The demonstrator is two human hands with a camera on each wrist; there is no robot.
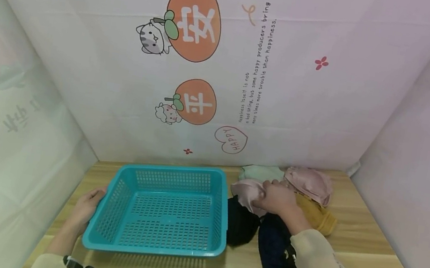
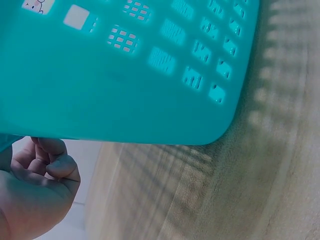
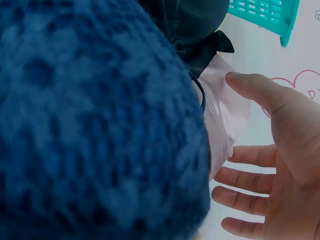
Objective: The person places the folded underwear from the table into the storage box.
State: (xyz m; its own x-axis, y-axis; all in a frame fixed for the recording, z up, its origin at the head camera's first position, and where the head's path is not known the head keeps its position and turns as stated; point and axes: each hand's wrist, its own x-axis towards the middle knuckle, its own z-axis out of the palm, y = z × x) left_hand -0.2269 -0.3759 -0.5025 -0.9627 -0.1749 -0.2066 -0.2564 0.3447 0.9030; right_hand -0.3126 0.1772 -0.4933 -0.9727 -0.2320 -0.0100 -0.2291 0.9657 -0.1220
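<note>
A turquoise plastic basket (image 1: 221, 223) with perforated walls and floor stands on the table, nothing lying in it. My left hand (image 1: 88, 204) grips its left rim, fingers curled at the edge in the left wrist view. Over a pale pink cloth item (image 1: 247, 191), right of the basket, is my right hand (image 1: 278, 199). In the right wrist view its fingers (image 3: 245, 200) are spread and fairly straight, with the thumb tip right at the pale pink cloth. Nearer me lie a black cloth item (image 1: 241, 226) and a navy textured one (image 1: 274, 246).
Behind the right hand lie a mint green cloth (image 1: 261, 173), a dusty pink cloth (image 1: 311, 184) and a mustard cloth (image 1: 318, 215). The wooden table (image 1: 360, 262) is enclosed by a printed white sheet (image 1: 299, 115) at the back and pale sheets on both sides.
</note>
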